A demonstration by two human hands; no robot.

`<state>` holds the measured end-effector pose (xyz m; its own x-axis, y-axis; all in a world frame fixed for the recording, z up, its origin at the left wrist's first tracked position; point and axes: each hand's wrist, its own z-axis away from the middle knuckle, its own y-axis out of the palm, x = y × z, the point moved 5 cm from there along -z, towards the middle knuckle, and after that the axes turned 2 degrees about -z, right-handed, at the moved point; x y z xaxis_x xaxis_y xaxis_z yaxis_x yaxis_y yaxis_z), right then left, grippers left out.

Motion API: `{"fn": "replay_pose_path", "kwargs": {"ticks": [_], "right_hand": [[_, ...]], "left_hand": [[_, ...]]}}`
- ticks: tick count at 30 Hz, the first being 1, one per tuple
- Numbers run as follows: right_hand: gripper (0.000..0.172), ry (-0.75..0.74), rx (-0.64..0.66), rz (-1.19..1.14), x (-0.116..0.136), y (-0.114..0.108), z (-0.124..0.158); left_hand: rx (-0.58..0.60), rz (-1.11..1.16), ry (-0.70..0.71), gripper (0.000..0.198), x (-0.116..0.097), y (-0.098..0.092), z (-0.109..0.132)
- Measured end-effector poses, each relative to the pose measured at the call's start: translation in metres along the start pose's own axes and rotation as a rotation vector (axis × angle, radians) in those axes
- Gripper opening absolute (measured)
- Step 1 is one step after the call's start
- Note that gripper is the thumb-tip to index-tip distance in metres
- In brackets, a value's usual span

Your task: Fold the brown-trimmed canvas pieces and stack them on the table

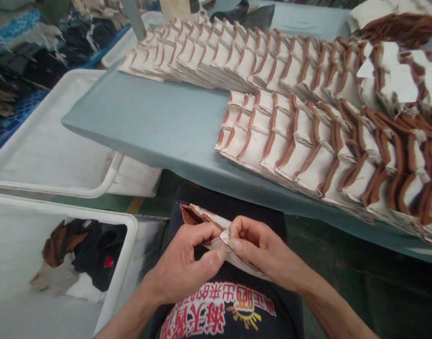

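Note:
A stitched piece of brown and white material [198,215] lies across my lap, brown on one face and off-white on the other. My left hand [193,256] pinches its edge between thumb and forefinger. Close beside it, my right hand [253,242] grips the same edge with thumb and bent fingers, the two sets of fingertips nearly touching. A small white fold shows between them. Most of the piece's middle is hidden by my hands. Beneath lies a dark apron [233,306] with printed characters and a yellow sun.
Overlapping rows of similar brown and white pieces [283,136] cover much of the blue-grey table [145,113]. A white bin [18,235] at lower left holds brown, black and pale scraps [92,254]. Another white bin [53,136] stands behind it. Dark bundles [60,56] lie upper left.

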<state>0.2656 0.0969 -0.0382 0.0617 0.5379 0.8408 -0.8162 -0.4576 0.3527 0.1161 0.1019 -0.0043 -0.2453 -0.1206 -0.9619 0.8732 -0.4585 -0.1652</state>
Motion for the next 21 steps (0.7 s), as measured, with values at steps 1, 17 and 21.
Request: {"fn": "replay_pose_path", "kwargs": {"ticks": [1,17,21], "right_hand": [[0.057,-0.001,-0.01,-0.006,-0.001,-0.001,0.0],[0.026,-0.1,-0.199,0.289,0.002,-0.003,-0.001],[0.024,-0.14,-0.246,0.407,0.006,0.002,-0.001]], "left_hand": [[0.005,-0.003,-0.002,0.021,0.001,0.001,-0.001],[-0.071,-0.024,0.022,0.02,0.012,0.002,-0.004],[-0.097,0.007,0.008,0.018,0.017,0.001,-0.003]]}}
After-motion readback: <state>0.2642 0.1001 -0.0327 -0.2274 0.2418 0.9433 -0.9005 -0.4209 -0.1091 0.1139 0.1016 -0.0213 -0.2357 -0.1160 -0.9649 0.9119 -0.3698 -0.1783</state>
